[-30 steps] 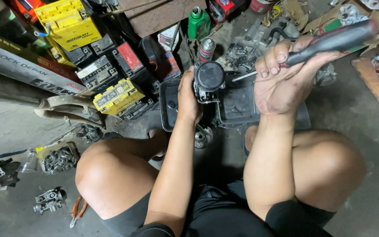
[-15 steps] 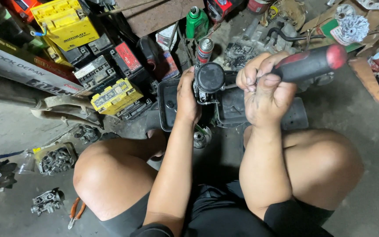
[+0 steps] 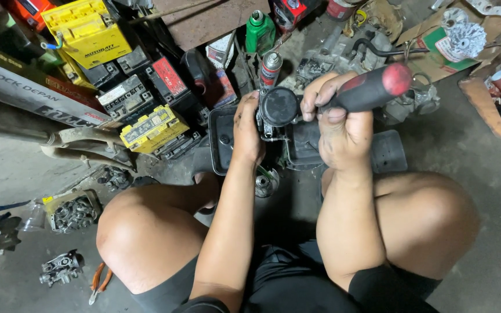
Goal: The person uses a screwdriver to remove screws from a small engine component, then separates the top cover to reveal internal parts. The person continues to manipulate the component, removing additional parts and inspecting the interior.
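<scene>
Screwdriver [image 3: 372, 87] has swung since a second ago: handle lay up and to the right then, shaft visibly angled down at the part; now the red-and-black handle sits nearly level, closer in, and the shaft is hidden behind the fingers. Right hand [image 3: 343, 124] grip is a full fist round the handle, fingertips bunched at the front end. Judgement: tool is being turned or reseated on a fastener, tip contact cannot be seen.

Left hand [image 3: 247, 130] has not shifted; grip is closed on the side of the carburettor [image 3: 278, 107], thumb side against its round black cap, holding it steady. Carburettor sits over the black tray [image 3: 387, 153] on the floor, between the knees and just ahead of them.

Outward:
- Spray can [image 3: 270, 68] stands just behind the carburettor, near touching. Green bottle [image 3: 259, 32] behind that.
- Left: stacked batteries, yellow one [image 3: 152, 128] just beside the tray's left edge; metal pipes [image 3: 59, 139] further left.
- Right: clutter of hoses and parts near the handle end, cardboard piece [image 3: 482, 104] beyond.
- Small round metal part [image 3: 264, 185] on the floor under the left wrist.
- Orange-handled pliers [image 3: 100, 281] by the left knee, well apart.

Room: tight behind and left; handle has free swing to the right and upward. Bare concrete floor [image 3: 494, 191] open at the right of the tray.
</scene>
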